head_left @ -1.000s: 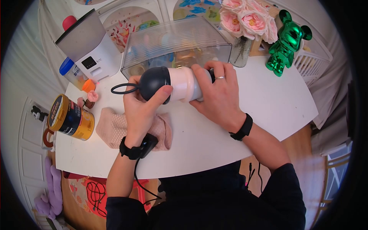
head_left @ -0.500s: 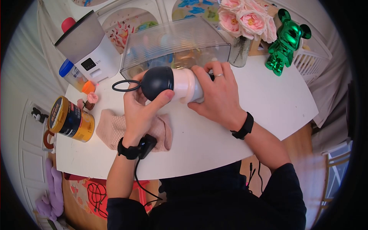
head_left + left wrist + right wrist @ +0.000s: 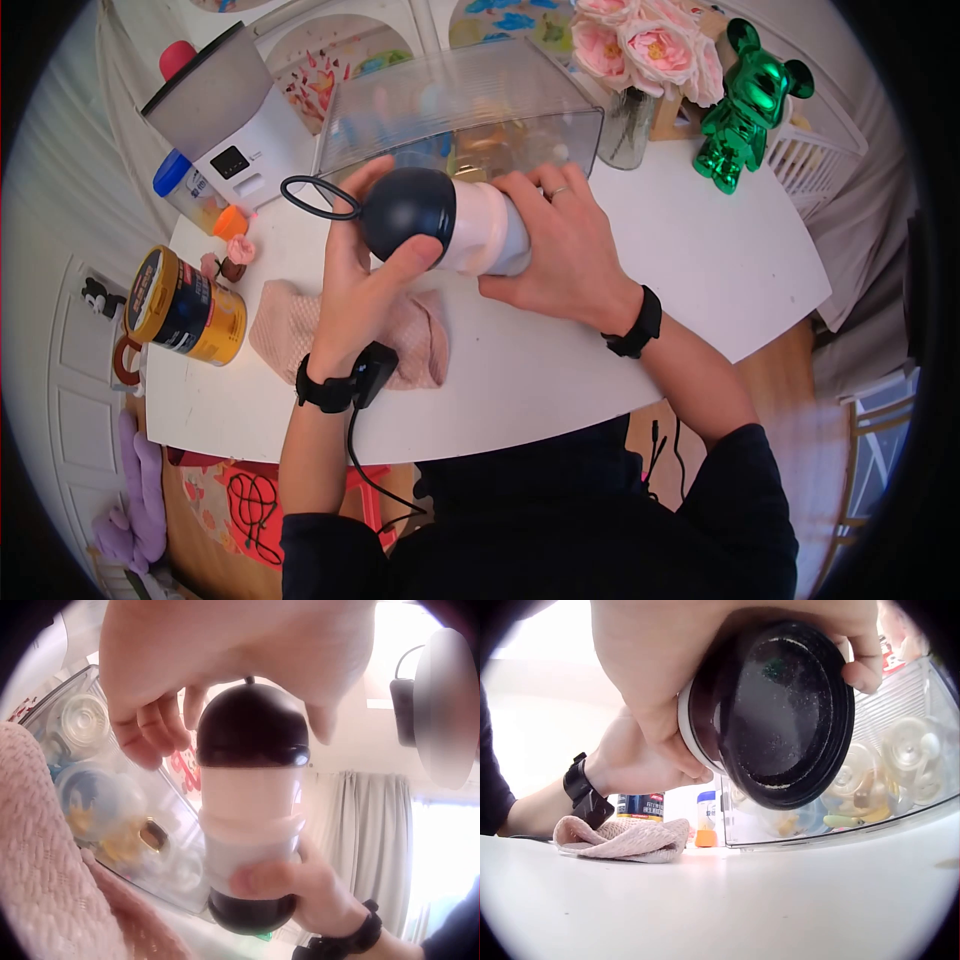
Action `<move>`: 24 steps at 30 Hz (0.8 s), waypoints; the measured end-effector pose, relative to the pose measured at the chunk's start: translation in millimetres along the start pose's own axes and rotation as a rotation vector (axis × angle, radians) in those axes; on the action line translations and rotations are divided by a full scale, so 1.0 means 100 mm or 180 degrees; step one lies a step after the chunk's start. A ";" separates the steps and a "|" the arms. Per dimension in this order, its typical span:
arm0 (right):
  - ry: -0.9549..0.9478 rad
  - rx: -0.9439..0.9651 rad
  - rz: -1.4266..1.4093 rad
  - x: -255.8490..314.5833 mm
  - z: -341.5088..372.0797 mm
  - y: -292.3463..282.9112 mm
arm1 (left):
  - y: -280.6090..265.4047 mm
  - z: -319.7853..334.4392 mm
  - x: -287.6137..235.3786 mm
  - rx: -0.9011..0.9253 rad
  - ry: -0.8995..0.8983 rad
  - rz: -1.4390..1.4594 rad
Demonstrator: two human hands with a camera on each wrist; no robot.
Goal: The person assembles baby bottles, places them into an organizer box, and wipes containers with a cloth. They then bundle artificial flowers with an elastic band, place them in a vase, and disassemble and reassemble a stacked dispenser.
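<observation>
A bottle (image 3: 478, 230) with a black domed cap (image 3: 408, 215), a pink middle band and a pale lower body is held sideways above the table. My left hand (image 3: 362, 280) holds the cap end, its thumb along the cap's near side; the other fingers are partly hidden behind. From the cap sticks out a black loop (image 3: 318, 198). Around the lower body, my right hand (image 3: 565, 250) grips with thumb and fingers. The bottle's dark round base (image 3: 784, 712) faces the right wrist camera. Below my left hand lies a crumpled pink cloth (image 3: 290, 330).
Behind the bottle stands a clear lidded box (image 3: 460, 95) holding baby bottle parts. At left are a white dispenser (image 3: 240, 150), a blue-lidded jar (image 3: 185, 190) and a yellow tub (image 3: 190, 310). A rose vase (image 3: 630, 130) and a shiny green bear figure (image 3: 745, 110) stand at back right.
The bottle has tilted, its loop end rising toward the back and its base dropping nearer. Both hands have shifted slightly left, still holding it.
</observation>
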State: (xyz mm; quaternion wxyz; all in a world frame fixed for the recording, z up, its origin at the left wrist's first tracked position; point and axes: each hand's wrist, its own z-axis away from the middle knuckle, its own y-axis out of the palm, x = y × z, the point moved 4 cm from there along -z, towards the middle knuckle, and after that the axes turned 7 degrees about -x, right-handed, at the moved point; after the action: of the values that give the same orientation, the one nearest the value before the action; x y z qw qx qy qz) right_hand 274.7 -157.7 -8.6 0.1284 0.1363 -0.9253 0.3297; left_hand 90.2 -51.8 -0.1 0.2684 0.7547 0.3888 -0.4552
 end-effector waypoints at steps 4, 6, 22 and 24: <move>-0.0024 -0.0035 0.0052 -0.04 0.00 0.01 | -0.01 0.01 0.02 -0.0318 -0.0107 -0.0206; -0.0013 -0.0024 0.0072 -0.05 0.02 0.03 | -0.03 0.00 -0.01 -0.0183 -0.0022 -0.0221; -0.0033 -0.0058 0.0033 -0.05 0.01 0.01 | -0.05 -0.04 -0.04 -0.0013 0.0147 -0.0213; 0.0010 0.0033 -0.0036 -0.05 0.01 0.02 | -0.07 -0.05 -0.05 0.0088 0.0127 -0.0169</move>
State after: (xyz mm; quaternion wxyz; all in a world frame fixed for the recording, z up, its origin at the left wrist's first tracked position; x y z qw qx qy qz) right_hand 279.1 -156.1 -11.8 0.1311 0.1417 -0.9226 0.3340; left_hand 85.2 -45.5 6.8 0.2379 0.7567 0.4077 -0.4523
